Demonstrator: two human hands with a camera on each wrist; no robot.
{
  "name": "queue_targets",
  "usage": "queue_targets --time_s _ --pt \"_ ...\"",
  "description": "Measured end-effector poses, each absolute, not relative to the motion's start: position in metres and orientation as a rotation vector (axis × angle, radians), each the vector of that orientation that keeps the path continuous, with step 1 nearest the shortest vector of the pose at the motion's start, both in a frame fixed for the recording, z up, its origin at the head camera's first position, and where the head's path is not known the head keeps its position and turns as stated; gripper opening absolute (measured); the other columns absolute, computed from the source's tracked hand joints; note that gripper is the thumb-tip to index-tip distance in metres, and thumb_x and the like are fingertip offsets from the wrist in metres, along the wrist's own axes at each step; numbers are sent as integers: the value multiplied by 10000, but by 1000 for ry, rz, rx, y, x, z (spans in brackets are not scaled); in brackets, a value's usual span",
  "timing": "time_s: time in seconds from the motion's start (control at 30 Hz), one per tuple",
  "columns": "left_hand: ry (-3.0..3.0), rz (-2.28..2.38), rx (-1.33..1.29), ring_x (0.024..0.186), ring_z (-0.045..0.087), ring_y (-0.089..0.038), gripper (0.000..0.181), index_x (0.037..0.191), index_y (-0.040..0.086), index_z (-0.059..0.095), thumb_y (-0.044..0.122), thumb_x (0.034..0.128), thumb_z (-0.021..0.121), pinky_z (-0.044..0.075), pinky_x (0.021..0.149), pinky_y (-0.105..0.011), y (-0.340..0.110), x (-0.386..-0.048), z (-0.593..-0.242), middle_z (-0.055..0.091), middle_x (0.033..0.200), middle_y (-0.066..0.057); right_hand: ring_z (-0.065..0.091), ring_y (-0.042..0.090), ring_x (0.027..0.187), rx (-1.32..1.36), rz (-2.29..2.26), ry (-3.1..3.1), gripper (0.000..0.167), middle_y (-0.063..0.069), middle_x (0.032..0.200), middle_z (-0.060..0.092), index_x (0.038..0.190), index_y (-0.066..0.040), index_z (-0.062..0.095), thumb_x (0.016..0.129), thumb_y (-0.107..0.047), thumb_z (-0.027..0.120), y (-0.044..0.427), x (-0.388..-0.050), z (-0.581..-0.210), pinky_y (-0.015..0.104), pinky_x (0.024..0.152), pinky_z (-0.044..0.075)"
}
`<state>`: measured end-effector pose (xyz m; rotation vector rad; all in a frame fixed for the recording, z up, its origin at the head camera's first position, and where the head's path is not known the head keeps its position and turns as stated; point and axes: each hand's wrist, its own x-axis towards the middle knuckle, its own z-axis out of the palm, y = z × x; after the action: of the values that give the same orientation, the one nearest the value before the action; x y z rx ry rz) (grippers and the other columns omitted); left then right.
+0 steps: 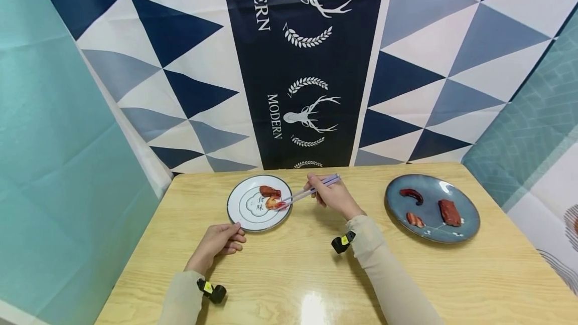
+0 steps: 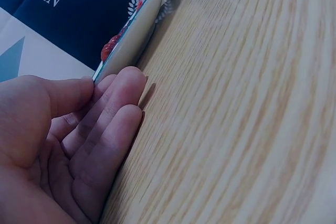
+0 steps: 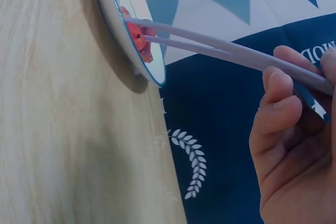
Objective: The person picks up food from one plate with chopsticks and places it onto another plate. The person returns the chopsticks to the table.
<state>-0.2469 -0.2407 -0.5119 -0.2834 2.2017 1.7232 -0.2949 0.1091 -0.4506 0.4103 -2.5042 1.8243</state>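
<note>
My right hand [image 1: 331, 195] holds a pair of pale purple chopsticks [image 1: 311, 190], tilted down to the left. Their tips touch an orange-red shrimp [image 1: 274, 203] on a white plate [image 1: 239, 217] with a dark rim. Beside the shrimp, a browned chicken drumstick [image 1: 269, 191] lies on the same plate. My left hand [image 1: 220, 241] pinches the plate's near-left rim between thumb and fingers; in the left wrist view, the thumb [image 2: 73, 95] lies on the rim edge. The right wrist view shows the chopstick tips against the red shrimp [image 3: 137, 36].
On the right stands a blue-grey oval plate [image 1: 429, 184] bearing a dark red curved piece [image 1: 412, 195], a small striped meat slice [image 1: 415, 220] and a brown-red meat slab [image 1: 449, 212]. The wooden table [image 1: 271, 280] meets a patterned cloth [image 1: 311, 64] at its back edge.
</note>
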Motion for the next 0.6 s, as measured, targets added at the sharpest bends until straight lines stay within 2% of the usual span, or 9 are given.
queue_targets --time_s 0.07,0.17,0.3,0.37,0.43,0.6 --pt "2203 1725 -283 632 708 -87 388 1010 5 739 369 1048 609 594 578 -230 -241 -247 -512 754 814 -28 492 117 456 423 1803 -2523 548 51 612 589 934 -55 764 1057 -528 516 110 -293 -448 235 418 401" --pt "2210 1728 -274 639 711 -85 391 1018 5 739 371 1051 605 594 581 -227 -241 -247 -513 755 821 -34 528 155 481 460 1775 -2536 533 100 641 622 961 -65 770 1058 -524 517 113 -291 -443 290 427 450" --pt "2209 1728 -288 641 711 -87 378 1018 12 742 360 1055 599 589 576 -222 -241 -246 -514 756 823 -37 598 319 552 519 1760 -2574 527 166 684 674 1002 -78 780 1061 -526 508 116 -287 -437 427 472 531" --pt "2205 1731 -296 642 710 -85 371 1019 18 745 358 1054 600 586 575 -219 -241 -246 -514 757 826 -35 622 373 602 541 1758 -2587 517 168 703 692 1018 -77 781 1063 -516 512 119 -284 -434 444 494 554" --pt "2205 1732 -296 642 710 -85 372 1024 16 745 358 1053 603 587 576 -219 -241 -245 -514 757 827 -34 651 366 628 568 1761 -2591 508 176 742 706 1048 -46 773 1073 -481 513 121 -282 -432 415 508 571" --pt "2215 1725 -288 642 710 -78 393 1039 11 740 380 1048 607 591 582 -220 -239 -245 -513 756 826 -25 706 246 653 613 1784 -2578 445 222 861 717 1119 0 751 1098 -370 503 130 -275 -426 335 538 592"
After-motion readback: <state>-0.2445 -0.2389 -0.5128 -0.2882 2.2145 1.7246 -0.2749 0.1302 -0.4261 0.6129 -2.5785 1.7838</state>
